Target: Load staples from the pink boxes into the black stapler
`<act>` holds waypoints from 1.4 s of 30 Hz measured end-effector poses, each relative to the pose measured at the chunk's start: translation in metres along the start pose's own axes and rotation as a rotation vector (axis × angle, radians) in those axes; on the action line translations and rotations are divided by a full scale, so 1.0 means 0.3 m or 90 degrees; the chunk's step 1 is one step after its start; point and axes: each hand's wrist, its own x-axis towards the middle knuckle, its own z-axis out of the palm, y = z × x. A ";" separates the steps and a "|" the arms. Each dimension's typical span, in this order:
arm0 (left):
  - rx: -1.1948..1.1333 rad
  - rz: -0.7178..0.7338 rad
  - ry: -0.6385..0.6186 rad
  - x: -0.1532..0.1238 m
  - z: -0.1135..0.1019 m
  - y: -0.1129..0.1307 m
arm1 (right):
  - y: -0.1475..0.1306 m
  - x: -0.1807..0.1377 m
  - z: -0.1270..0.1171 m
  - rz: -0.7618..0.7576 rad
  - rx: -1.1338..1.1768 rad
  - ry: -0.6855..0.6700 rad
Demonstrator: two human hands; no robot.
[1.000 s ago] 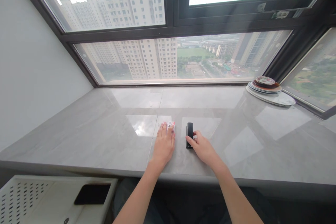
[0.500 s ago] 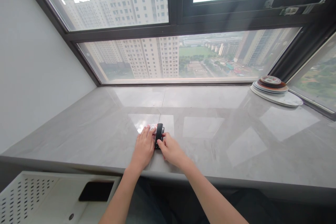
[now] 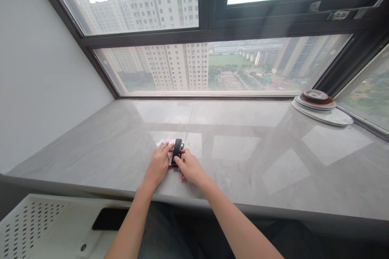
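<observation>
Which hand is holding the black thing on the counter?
The right hand: its thumb and fingers grip the black stapler-like tool. The left hand has its fingers over the red-and-white packet instead.

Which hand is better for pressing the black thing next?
Probably the right hand: its thumb rests on the black thing, near its closer end, while the left hand lies over the red-and-white item.

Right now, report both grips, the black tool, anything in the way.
Left grip on the red-and-white piece. Right grip closed on the black tool, beside left grip. Stacked plates far right, out of the way.
</observation>
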 end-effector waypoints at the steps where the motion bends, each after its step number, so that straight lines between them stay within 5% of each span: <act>1: 0.003 -0.011 0.001 0.000 -0.002 0.002 | -0.002 -0.001 0.003 0.000 0.004 0.004; 5: 0.012 -0.035 0.041 0.001 -0.040 0.030 | -0.010 -0.031 -0.020 0.005 0.041 0.011; 11: -0.073 -0.038 0.230 -0.009 -0.059 0.247 | 0.051 -0.170 -0.259 -0.077 -0.185 0.259; 15: -0.095 0.082 -0.015 -0.017 0.071 0.454 | 0.132 -0.285 -0.454 -0.081 -0.443 0.279; 17: -0.032 0.090 -0.078 -0.025 0.148 0.519 | 0.169 -0.331 -0.506 -0.037 -0.574 0.276; 22: 0.088 0.062 -0.116 -0.045 0.240 0.547 | 0.205 -0.378 -0.493 0.040 -0.743 0.282; 42: 0.075 0.085 -0.128 -0.046 0.225 0.525 | 0.175 -0.397 -0.478 0.064 -0.738 0.265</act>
